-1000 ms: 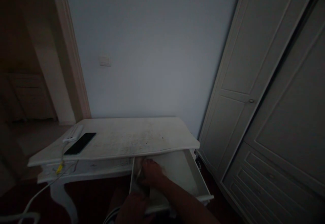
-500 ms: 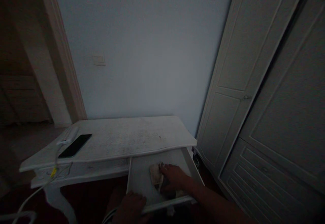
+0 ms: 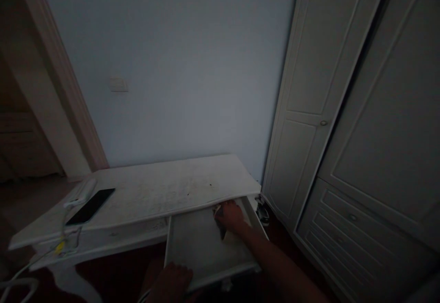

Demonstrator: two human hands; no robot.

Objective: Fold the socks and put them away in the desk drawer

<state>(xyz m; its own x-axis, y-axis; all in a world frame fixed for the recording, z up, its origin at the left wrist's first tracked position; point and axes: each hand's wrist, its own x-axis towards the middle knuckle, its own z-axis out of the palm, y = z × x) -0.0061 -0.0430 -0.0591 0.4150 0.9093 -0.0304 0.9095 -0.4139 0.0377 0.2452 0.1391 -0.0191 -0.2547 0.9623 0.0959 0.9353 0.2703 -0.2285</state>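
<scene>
A white desk (image 3: 161,188) stands against the wall with its right drawer (image 3: 199,252) pulled out toward me. My right hand (image 3: 231,216) reaches into the back right corner of the drawer, fingers curled around a small pale cloth-like thing (image 3: 218,211) that I cannot make out clearly in the dim light. At the bottom of the view my left hand (image 3: 171,283) rests on the drawer's front edge, fingers closed over it.
A black phone (image 3: 90,206) and a white power strip (image 3: 81,192) with a cable (image 3: 20,275) lie on the desk's left end. A tall white wardrobe (image 3: 360,133) stands close on the right. A doorway opens at the far left.
My right hand slid from the drawer's left back corner across its middle to the right back corner, carrying the pale thing. The view shifted right.
</scene>
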